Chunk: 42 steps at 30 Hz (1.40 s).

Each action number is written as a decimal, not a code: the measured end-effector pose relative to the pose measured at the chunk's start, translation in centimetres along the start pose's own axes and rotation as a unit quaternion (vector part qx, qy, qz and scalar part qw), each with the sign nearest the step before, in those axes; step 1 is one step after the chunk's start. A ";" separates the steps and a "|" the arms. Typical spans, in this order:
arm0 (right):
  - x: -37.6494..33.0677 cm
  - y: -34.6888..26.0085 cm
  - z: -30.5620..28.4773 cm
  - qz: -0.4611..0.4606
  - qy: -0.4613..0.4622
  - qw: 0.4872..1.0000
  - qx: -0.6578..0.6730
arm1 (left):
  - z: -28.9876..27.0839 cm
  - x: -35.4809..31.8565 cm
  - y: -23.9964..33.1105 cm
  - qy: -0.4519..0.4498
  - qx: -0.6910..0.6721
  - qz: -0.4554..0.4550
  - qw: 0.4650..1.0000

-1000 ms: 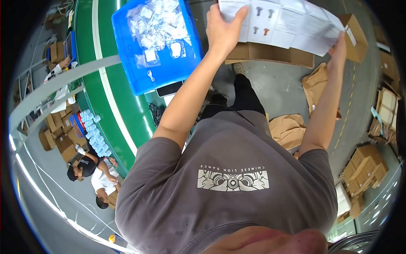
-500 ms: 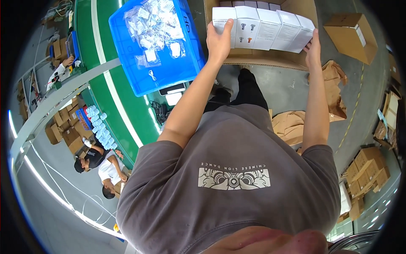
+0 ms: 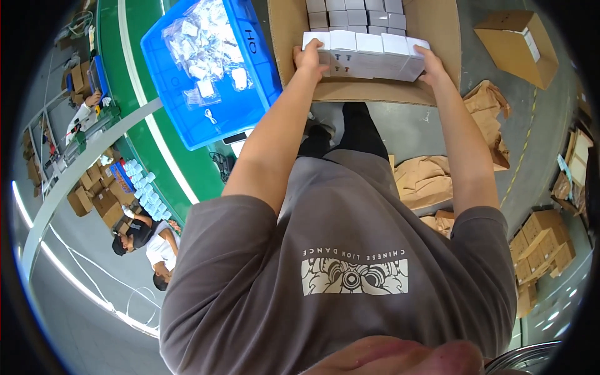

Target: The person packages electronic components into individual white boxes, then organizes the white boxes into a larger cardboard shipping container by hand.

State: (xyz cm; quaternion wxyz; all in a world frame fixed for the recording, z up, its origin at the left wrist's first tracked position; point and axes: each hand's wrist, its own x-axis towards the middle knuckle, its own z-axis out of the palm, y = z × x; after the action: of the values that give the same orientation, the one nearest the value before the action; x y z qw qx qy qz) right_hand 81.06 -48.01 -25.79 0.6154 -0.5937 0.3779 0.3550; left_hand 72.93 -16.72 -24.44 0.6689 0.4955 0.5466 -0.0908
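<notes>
White box row (image 3: 375,55): upper centre, within the carton's (image 3: 369,94) outline; height unclear.
Left hand (image 3: 310,59): gripping the left end.
Right hand (image 3: 431,65): gripping the right; squeezing likely keeps the row together.
Carton edges: close outside both hands, little side room.
Packed boxes (image 3: 356,17): just above the row.

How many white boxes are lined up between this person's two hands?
5, side by side: one white box at the left hand, a second, third and fourth between, and the fifth at the right hand. Any directly behind them may be hidden.
</notes>
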 end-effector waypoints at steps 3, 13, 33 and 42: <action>3.1 1.3 -1.0 0.057 -0.006 0.998 -0.009 | 0.7 3.0 -0.7 0.030 -0.004 -0.036 0.999; 9.6 5.1 -0.5 0.161 0.111 0.980 0.025 | 3.2 11.6 -8.1 0.139 -0.016 -0.088 0.986; 20.8 13.7 2.6 0.059 0.021 0.874 0.481 | 2.5 23.9 -21.7 0.042 -0.481 -0.212 0.850; 22.7 17.7 2.5 -0.046 0.035 0.840 0.539 | 3.8 22.2 -23.0 0.092 -0.588 -0.150 0.790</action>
State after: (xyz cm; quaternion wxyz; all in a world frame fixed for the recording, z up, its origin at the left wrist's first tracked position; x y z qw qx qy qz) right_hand 76.00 -45.02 -54.05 0.8401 -0.1966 0.5035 0.0453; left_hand 68.70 -21.63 -55.91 0.7553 -0.0757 0.6211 0.1951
